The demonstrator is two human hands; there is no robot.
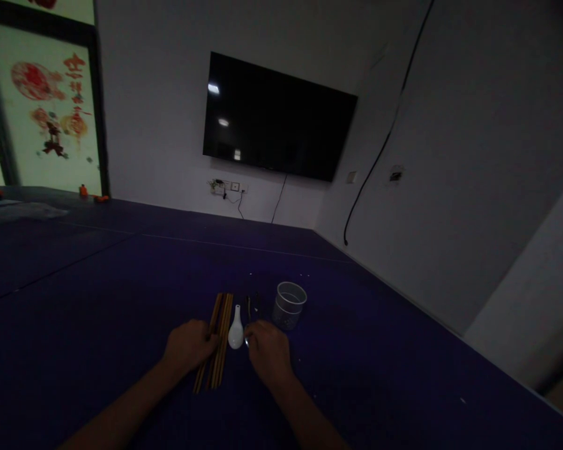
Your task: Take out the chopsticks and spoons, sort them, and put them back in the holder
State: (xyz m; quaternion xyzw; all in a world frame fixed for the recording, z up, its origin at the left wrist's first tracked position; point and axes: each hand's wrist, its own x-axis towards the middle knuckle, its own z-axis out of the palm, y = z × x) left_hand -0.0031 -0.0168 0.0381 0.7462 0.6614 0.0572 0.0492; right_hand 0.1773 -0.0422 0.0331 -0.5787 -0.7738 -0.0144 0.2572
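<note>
Several wooden chopsticks (221, 350) lie side by side on the dark purple surface. My left hand (190, 345) is closed over the left ones, its thumb reaching across them. Right of the chopsticks is a white soup spoon (236, 334), bowl towards me, which neither hand touches. My right hand (269, 351) pinches a shiny metal spoon (247, 341) beside it. Its thin handle points away from me, and my fingers hide part of it. Just beyond my right hand stands a grey mesh-like cylindrical holder (289, 305), upright.
The wide purple surface (169, 269) runs back to a white wall with a black television (276, 115). A dark cable (379, 153) hangs along the right wall. Clear plastic sheeting (19, 213) and small orange items (101, 199) lie at the far left, near a decorated door (47, 106).
</note>
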